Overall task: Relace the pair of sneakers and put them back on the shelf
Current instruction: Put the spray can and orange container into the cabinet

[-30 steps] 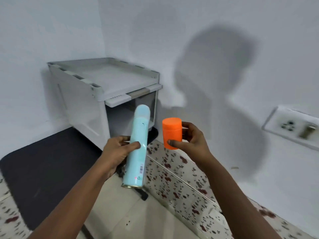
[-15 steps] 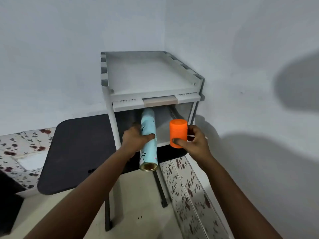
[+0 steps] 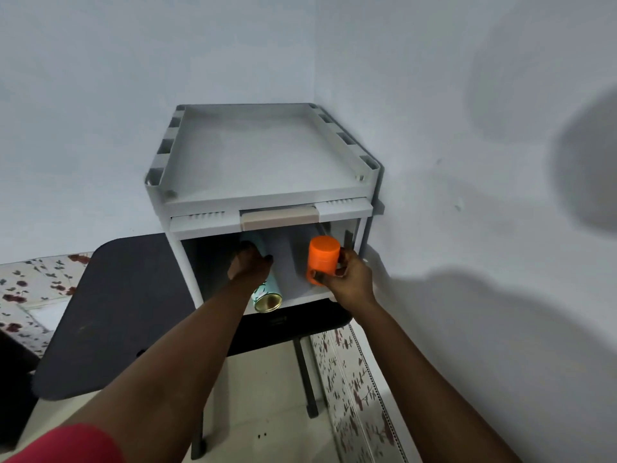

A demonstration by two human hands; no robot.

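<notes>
Cabinet (image 3: 267,168) opening hides spray can (image 3: 267,292) top, probably.

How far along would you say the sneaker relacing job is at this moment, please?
Nothing looks done: no sneakers or laces are in view. In hand: the left hand grips a pale blue spray can angled into the open compartment of the grey shelf unit, and the right hand holds an orange cap at its opening. Relacing and shelving the pair both remain.
</notes>
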